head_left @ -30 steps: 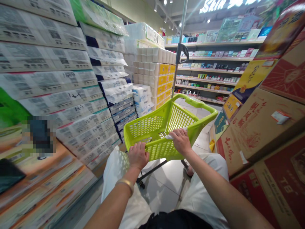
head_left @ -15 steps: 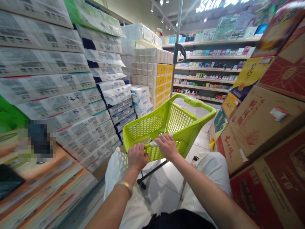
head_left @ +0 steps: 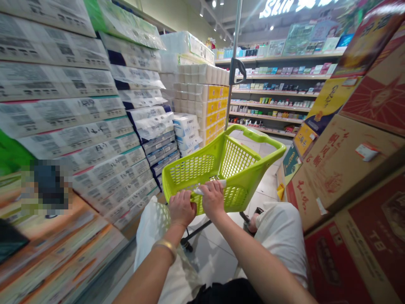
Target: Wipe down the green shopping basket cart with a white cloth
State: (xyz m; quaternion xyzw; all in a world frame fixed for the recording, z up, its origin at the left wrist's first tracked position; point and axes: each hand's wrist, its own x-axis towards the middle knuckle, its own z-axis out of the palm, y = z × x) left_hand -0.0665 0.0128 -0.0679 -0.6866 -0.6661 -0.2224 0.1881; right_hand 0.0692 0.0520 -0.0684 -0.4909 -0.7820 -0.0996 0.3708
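Observation:
A lime-green plastic shopping basket (head_left: 249, 166) on a wheeled frame stands in front of me in a narrow store aisle. My left hand (head_left: 181, 207) is closed over the near rim of the basket at its left side. My right hand (head_left: 212, 198) sits right beside it on the same rim, fingers pressed down on a white wipe or tissue (head_left: 202, 188) that lies against the rim. A gold bangle (head_left: 165, 246) circles my left wrist. My legs in white trousers (head_left: 278, 232) show below the basket.
Stacked packs of tissue paper (head_left: 95, 126) wall the left side; more white and yellow packs (head_left: 205, 97) stand ahead. Cardboard cartons (head_left: 348, 169) crowd the right. A metal pole (head_left: 232, 71) rises behind the basket. Shelves of small goods (head_left: 278, 93) line the back. Grey tiled floor (head_left: 215, 253) lies underfoot.
My right hand with the white wipe has slid leftward along the basket's near rim, ending close to my left hand. The left hand has stayed in place on the rim.

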